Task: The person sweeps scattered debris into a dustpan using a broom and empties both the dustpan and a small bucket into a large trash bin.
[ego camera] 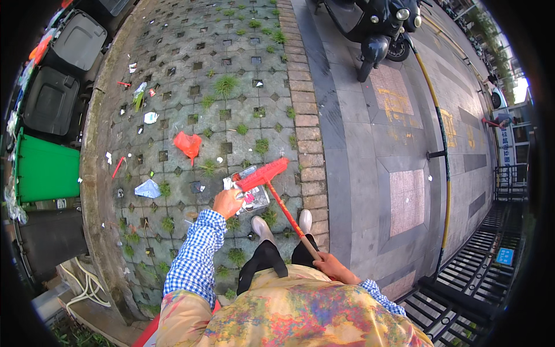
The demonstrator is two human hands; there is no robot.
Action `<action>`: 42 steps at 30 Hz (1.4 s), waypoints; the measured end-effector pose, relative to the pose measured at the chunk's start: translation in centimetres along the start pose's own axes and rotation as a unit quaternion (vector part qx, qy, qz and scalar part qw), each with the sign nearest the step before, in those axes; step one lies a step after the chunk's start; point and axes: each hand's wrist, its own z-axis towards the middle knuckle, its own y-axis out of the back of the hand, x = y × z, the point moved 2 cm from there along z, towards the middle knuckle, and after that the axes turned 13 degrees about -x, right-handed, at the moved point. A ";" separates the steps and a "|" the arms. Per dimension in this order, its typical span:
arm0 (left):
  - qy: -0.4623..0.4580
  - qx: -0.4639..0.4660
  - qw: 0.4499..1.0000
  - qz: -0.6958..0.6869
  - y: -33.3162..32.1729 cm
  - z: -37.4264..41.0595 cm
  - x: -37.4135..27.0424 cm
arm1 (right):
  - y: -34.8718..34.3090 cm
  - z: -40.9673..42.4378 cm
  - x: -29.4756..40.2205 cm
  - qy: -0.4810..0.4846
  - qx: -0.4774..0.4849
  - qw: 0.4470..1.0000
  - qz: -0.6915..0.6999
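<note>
My right hand [331,266] grips the lower end of a broom handle near my waist. The broom [286,211] has a red bristle head, which points away from me and overlaps the dustpan in view. My left hand [228,204] is closed around what looks like the metal end of the dustpan's handle. Below it lies the dustpan [263,200], a grey pan with mixed litter inside, partly hidden by the hand and broom head. Whether the bristles touch the pan, I cannot tell. A red plastic bag [188,145] lies on the paving ahead to the left.
Litter dots the grass-tufted pavers, including a bluish wrapper [148,188] and a red stick [118,167]. Bins line the left, one a green bin [47,168]. A scooter [375,32], a yellow-black rail [444,143] and a black metal gate [468,269] are on the right.
</note>
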 end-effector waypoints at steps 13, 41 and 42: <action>0.130 -0.160 0.975 -0.082 5.1 -16.4 5.8 | 4.1 2.0 7.7 -0.120 0.047 0.987 0.100; 0.293 -0.240 0.921 -0.093 2.7 -16.4 10.0 | -3.1 7.9 8.6 0.172 -0.012 0.909 -0.378; 0.289 -0.246 0.920 -0.096 2.7 -16.4 10.1 | -3.8 8.5 8.5 0.231 -0.050 0.877 -0.418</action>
